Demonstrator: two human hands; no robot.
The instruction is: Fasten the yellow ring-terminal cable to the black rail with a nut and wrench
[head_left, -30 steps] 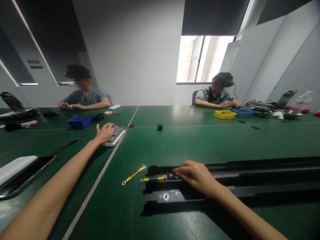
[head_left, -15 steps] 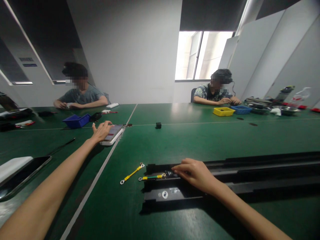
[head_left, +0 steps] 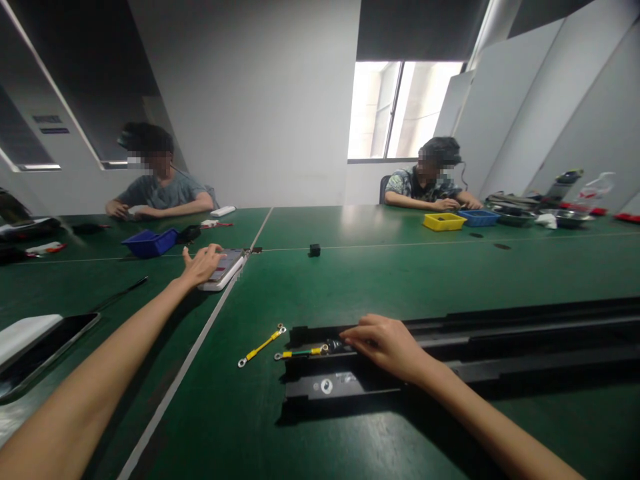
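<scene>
My left hand (head_left: 203,264), its fingers spread, rests with the fingertips on the screen of a phone (head_left: 226,261). That phone lies on a white power-bank-like block (head_left: 214,287). Over a long black metal channel (head_left: 305,387), the fingers of my right hand (head_left: 383,341) are pinched together at a small dark shiny piece (head_left: 335,345), mostly too dark to name. Touching or beside this piece is one end of a yellow-green ground wire (head_left: 300,353) with ring terminals, lying across the channel's left end. A second yellow wire (head_left: 261,347) lies on the green table, left of the channel.
A small black cube (head_left: 315,250) stands mid-table. Blue (head_left: 150,244) and yellow (head_left: 444,223) bins sit farther back. Another phone (head_left: 60,350) lies at the left edge by a white block. Two people sit across the table (head_left: 390,267). Metal bowls (head_left: 573,219) are at far right.
The view shifts slightly, so everything sits a little farther left. Both my hands keep nearly the same places and poses.
</scene>
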